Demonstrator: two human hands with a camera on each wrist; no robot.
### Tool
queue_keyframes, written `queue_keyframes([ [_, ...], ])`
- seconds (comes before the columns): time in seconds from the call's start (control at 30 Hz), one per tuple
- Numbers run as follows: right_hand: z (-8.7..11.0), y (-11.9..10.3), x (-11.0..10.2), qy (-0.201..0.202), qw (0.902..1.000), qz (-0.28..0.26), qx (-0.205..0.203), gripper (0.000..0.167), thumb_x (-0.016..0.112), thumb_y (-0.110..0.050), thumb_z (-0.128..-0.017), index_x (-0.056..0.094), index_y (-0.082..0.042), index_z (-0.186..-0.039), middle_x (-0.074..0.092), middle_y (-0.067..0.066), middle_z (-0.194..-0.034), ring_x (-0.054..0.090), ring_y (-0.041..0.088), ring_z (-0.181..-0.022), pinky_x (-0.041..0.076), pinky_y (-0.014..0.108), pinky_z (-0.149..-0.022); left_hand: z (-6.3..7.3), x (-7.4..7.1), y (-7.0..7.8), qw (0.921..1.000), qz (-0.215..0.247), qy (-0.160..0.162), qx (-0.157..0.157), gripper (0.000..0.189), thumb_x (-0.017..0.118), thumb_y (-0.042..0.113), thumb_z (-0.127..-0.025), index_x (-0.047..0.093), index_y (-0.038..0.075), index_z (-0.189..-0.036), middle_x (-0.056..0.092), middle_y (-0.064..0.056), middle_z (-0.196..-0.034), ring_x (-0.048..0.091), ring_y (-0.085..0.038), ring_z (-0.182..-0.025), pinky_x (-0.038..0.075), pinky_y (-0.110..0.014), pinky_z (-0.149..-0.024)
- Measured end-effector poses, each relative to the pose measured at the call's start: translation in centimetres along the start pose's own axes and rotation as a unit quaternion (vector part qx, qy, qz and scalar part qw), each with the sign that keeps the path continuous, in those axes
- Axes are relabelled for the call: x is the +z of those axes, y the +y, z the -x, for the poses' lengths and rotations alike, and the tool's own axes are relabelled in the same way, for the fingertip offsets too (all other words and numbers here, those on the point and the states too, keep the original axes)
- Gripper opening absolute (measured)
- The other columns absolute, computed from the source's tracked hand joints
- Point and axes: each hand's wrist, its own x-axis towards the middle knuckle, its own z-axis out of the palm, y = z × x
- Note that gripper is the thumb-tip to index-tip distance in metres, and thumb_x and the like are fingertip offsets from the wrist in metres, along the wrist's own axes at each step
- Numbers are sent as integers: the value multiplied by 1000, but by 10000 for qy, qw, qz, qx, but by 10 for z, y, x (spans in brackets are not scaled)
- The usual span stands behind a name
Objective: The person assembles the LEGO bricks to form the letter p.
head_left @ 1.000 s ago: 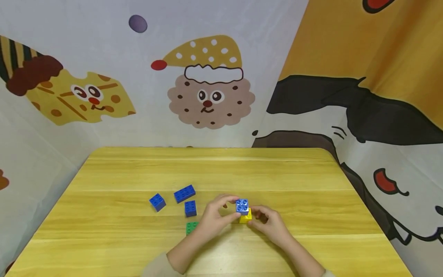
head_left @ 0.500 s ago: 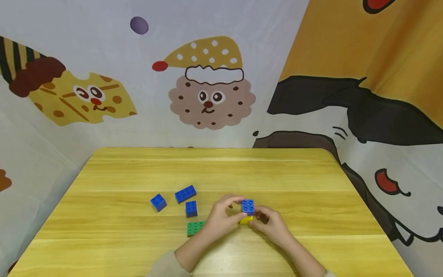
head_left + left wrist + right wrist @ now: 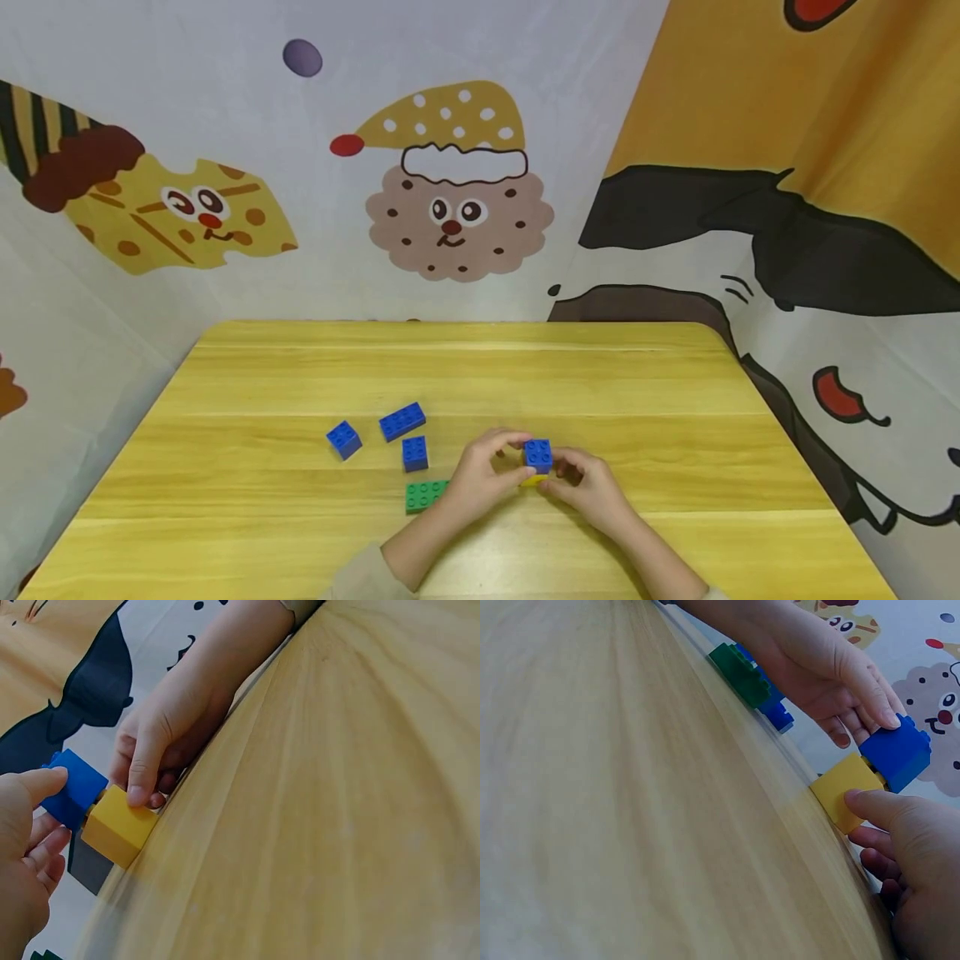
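Observation:
A blue square brick [image 3: 537, 455] sits on top of a yellow brick [image 3: 533, 481] on the wooden table [image 3: 525, 375]. My left hand [image 3: 517, 458] pinches the blue brick [image 3: 896, 754] between thumb and fingers. My right hand [image 3: 558, 477] grips the yellow brick [image 3: 120, 825] from the right, with its thumb on the brick's side [image 3: 847, 791]. In the left wrist view the blue brick [image 3: 71, 787] meets the yellow one's studded face, and whether it is fully seated cannot be told.
Left of the hands lie three loose blue bricks: a square one [image 3: 343, 438], a long one [image 3: 402, 421] and another [image 3: 415, 453]. A green brick [image 3: 426, 495] lies just beside my left wrist. Cartoon-printed cloth walls [image 3: 450, 208] close the table in.
The blue brick has come down and slightly right onto the yellow one, hiding most of it. Both hands shifted a little right, uncovering more of the green brick.

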Motion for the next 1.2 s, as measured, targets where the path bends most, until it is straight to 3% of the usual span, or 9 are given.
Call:
queue_keyframes([
  [0.5,-2,1,-2,49,9998,75,-151,34,83,-15,-75,70,-11,-107,60,-7,-80,53,11,-71,48,25,-60,-2,1,-5,9994,-58,-97,318,35,75,18,-84,65,11,-117,64,5,-112,60,-15,-101,50,-40,-84],
  [1.2,-1,3,0,-47,10000,77,26,31,81,-21,-77,70,-13,-104,59,-6,-79,52,11,-71,47,25,-61,-3,-5,-2,9991,-196,-359,146,35,75,16,-84,66,9,-117,65,8,-107,61,-18,-97,50,-38,-83],
])
